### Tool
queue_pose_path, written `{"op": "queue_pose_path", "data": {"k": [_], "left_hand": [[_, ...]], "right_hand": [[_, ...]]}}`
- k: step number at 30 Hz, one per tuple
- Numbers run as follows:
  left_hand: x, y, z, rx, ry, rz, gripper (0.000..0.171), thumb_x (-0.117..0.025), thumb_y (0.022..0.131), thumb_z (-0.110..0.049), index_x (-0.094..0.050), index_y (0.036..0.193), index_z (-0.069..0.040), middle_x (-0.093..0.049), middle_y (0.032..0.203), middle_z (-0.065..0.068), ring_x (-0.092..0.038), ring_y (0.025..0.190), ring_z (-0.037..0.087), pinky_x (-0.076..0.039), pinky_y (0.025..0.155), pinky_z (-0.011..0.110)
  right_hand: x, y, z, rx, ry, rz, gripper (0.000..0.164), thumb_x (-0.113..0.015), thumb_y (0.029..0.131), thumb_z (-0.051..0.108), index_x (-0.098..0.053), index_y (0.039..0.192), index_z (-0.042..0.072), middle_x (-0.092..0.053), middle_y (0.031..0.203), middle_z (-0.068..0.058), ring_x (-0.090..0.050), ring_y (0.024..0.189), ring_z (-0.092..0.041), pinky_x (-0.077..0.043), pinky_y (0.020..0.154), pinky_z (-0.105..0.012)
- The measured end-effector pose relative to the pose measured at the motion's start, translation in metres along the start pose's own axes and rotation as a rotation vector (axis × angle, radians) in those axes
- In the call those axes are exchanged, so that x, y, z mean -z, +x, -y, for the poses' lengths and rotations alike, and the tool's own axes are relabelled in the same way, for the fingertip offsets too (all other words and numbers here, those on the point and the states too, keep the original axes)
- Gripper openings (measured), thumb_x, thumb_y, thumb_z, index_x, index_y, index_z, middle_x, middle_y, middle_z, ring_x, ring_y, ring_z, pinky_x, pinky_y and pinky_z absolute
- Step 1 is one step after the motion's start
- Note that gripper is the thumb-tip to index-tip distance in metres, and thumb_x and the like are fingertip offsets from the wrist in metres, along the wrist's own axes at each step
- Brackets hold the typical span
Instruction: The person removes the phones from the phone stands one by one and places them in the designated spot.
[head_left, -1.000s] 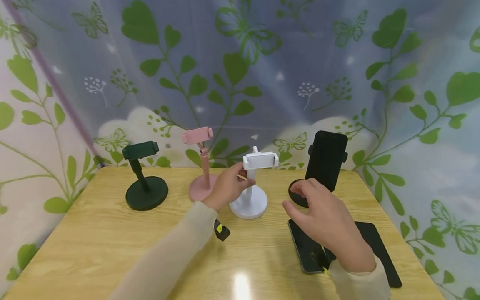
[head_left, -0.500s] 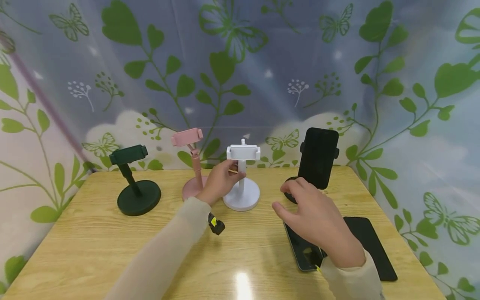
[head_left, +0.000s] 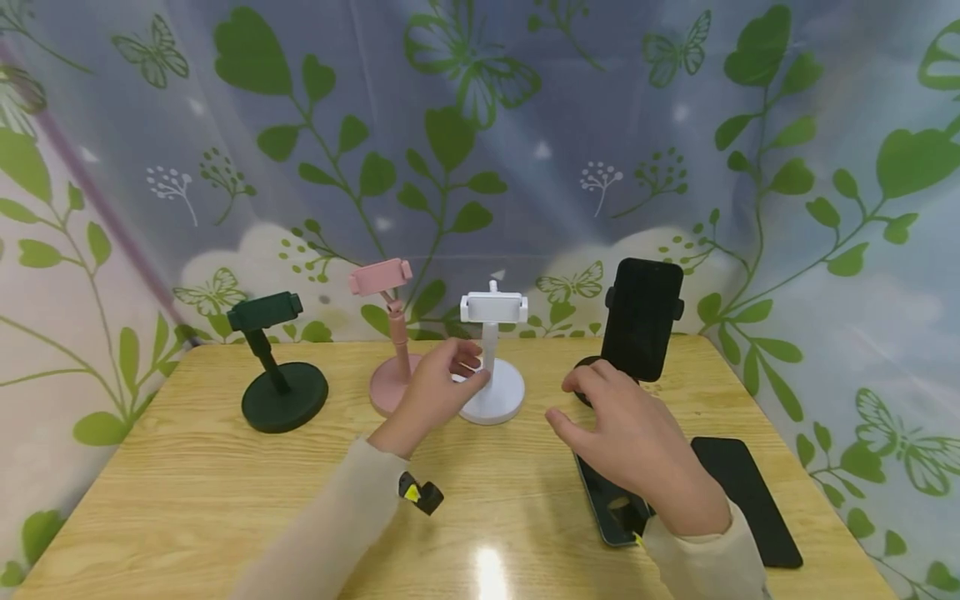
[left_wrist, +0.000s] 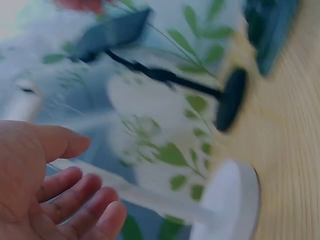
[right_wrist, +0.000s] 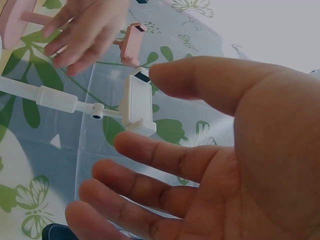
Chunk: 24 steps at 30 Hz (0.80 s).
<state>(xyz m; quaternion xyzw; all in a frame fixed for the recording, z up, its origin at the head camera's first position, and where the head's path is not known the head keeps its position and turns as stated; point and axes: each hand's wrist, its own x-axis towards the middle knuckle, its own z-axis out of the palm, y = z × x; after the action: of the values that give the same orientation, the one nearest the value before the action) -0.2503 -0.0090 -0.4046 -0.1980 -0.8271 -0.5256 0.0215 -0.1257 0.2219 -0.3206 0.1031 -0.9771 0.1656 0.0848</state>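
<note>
A white phone stand (head_left: 493, 308) stands upright on the table with its clamp facing me. My left hand (head_left: 441, 379) is beside its post, fingers loosely bent and parted from the thumb, gripping nothing. In the left wrist view the fingers (left_wrist: 75, 195) overlap the white post (left_wrist: 145, 195), and the round white base (left_wrist: 227, 205) sits lower. My right hand (head_left: 626, 421) hovers over the right side with thumb and fingers spread. Under it lies a dark phone (head_left: 600, 500), partly hidden. The right wrist view shows that palm (right_wrist: 235, 165) holding nothing.
A pink phone stand (head_left: 381, 277) and a dark green one (head_left: 285, 398) stand to the left. At right, a black stand (head_left: 587, 392) holds an upright phone (head_left: 641, 321). Another flat black phone (head_left: 750, 504) lies near the table's right side. A patterned curtain (head_left: 360, 192) hangs behind.
My left hand has let go of the white stand's post and drawn slightly back and down. The white stand has turned to face me more squarely. My right hand stays about the same.
</note>
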Motion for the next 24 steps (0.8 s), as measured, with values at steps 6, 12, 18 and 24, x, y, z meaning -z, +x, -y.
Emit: {"op": "queue_pose_path", "data": {"k": [6,12,18,24], "left_hand": [[0.019,-0.033,-0.025,-0.072,-0.037,-0.016,0.030,-0.073,0.098,-0.021,-0.064,0.125,-0.011,-0.069,0.107,0.001,-0.068,0.100,0.015,-0.058,0.086,0.036],[0.024,-0.051,-0.038,-0.155,-0.057,-0.060,0.031,-0.074,0.096,-0.013,-0.063,0.125,-0.010,-0.068,0.107,0.002,-0.066,0.099,0.015,-0.059,0.085,0.036],[0.007,-0.064,-0.046,-0.259,-0.071,-0.011,0.031,-0.073,0.097,-0.011,-0.063,0.126,-0.010,-0.067,0.108,0.003,-0.066,0.100,0.014,-0.059,0.087,0.034],[-0.011,-0.071,-0.051,-0.338,-0.051,0.047,0.027,-0.071,0.100,-0.016,-0.062,0.125,-0.012,-0.067,0.105,0.002,-0.066,0.099,0.012,-0.060,0.085,0.037]], "right_hand": [[0.000,0.001,0.001,0.015,0.011,-0.007,0.035,-0.069,0.098,0.044,-0.066,0.117,0.015,-0.062,0.114,0.000,-0.061,0.095,-0.018,-0.053,0.070,-0.040],[0.001,-0.002,-0.002,0.004,0.003,-0.016,0.035,-0.070,0.098,0.044,-0.066,0.118,0.015,-0.062,0.115,-0.001,-0.062,0.098,-0.020,-0.054,0.072,-0.043],[0.003,-0.005,-0.005,0.007,-0.001,-0.038,0.034,-0.071,0.097,0.042,-0.067,0.117,0.014,-0.062,0.112,-0.001,-0.062,0.094,-0.019,-0.054,0.072,-0.042],[0.005,-0.006,-0.005,-0.007,0.047,-0.067,0.033,-0.072,0.097,0.038,-0.066,0.118,0.014,-0.063,0.112,0.000,-0.063,0.099,-0.020,-0.055,0.079,-0.044]]}}
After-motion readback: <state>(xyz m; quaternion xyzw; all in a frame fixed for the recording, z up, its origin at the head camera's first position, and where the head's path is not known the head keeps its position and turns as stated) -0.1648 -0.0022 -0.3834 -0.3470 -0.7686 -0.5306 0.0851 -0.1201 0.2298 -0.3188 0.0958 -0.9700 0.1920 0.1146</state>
